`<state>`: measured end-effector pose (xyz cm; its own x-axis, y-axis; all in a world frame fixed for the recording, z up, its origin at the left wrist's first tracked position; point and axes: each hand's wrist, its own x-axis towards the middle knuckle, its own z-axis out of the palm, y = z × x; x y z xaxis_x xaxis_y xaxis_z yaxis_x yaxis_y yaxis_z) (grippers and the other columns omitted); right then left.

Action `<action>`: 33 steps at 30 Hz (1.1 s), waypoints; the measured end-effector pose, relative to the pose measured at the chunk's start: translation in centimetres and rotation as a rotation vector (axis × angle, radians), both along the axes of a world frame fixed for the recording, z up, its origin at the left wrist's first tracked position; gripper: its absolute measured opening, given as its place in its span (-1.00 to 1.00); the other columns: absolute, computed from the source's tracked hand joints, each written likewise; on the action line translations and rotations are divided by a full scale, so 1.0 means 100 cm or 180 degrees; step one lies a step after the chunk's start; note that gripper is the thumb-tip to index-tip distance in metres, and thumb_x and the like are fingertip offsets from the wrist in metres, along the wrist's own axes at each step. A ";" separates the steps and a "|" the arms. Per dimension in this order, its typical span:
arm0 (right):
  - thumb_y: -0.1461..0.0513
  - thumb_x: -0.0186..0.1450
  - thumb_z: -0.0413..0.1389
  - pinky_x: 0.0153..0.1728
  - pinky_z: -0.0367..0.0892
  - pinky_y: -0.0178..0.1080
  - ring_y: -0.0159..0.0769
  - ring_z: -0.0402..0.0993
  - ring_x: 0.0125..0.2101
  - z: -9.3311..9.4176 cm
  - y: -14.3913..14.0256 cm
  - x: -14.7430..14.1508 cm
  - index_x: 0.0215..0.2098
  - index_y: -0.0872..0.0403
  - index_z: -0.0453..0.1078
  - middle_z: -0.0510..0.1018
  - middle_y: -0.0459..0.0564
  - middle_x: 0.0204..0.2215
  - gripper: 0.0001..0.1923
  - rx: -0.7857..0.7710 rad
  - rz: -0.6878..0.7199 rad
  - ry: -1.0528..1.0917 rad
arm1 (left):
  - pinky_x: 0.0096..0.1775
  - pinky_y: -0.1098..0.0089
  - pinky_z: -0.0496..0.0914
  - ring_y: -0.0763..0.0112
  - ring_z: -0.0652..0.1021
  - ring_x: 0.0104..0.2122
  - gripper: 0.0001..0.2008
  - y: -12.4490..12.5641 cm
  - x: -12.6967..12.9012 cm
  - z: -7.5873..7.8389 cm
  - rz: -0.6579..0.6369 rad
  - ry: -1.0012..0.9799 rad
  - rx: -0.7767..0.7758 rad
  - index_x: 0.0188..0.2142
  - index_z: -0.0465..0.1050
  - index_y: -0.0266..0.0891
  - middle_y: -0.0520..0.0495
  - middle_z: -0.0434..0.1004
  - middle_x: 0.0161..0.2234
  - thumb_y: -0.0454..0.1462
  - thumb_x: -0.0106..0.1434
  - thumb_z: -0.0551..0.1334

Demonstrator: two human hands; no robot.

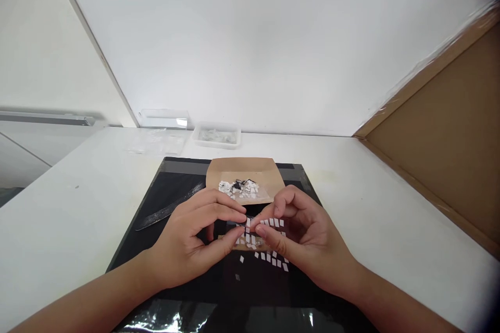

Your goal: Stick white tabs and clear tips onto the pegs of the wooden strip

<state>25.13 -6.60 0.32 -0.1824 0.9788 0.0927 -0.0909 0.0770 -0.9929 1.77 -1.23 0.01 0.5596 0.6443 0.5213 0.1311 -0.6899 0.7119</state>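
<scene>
My left hand (195,237) and my right hand (302,237) meet fingertip to fingertip over a black mat (156,218). Between them they pinch a small dark part (245,225), too small to make out. Under and around the fingers lie rows of small white rectangular stickers (269,257) on the mat. Just behind the hands sits a brown paper piece (245,174) holding a heap of white and black scraps (239,187).
A long dark flat tool (167,209) lies on the mat left of the hands. At the back of the white table stand a small clear tray (216,135) and clear plastic bags (158,140). A brown board (449,135) leans at the right. Shiny film (164,320) is at the near edge.
</scene>
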 end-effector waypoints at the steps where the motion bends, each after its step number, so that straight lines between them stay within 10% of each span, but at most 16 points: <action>1: 0.11 0.37 0.36 -0.25 0.64 -0.17 -0.20 0.70 -0.23 0.000 -0.001 0.000 -0.24 -0.04 0.23 0.72 0.02 -0.22 -0.65 0.0056 -0.0036 -0.0059 | -0.48 0.48 0.51 0.31 0.65 -0.19 -0.76 0.000 0.001 0.000 0.0009 -0.0015 0.0002 -0.05 0.64 -0.11 -0.16 0.66 -0.04 -0.40 0.33 0.38; 33: 0.17 0.42 0.32 -0.26 0.51 -0.26 -0.33 0.65 -0.26 -0.002 0.000 0.002 -0.21 -0.04 0.23 0.71 -0.06 -0.23 -0.70 0.0082 0.0211 -0.0242 | -0.40 0.48 0.53 0.34 0.64 -0.24 -0.86 0.001 0.002 0.002 -0.0263 -0.0202 -0.0453 -0.16 0.70 -0.19 -0.18 0.67 -0.14 -0.40 0.34 0.37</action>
<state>25.32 -6.65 0.16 -0.2543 0.9618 0.1010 -0.0212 0.0989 -0.9949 1.93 -1.09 0.18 0.5824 0.6674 0.4641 0.0298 -0.5881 0.8083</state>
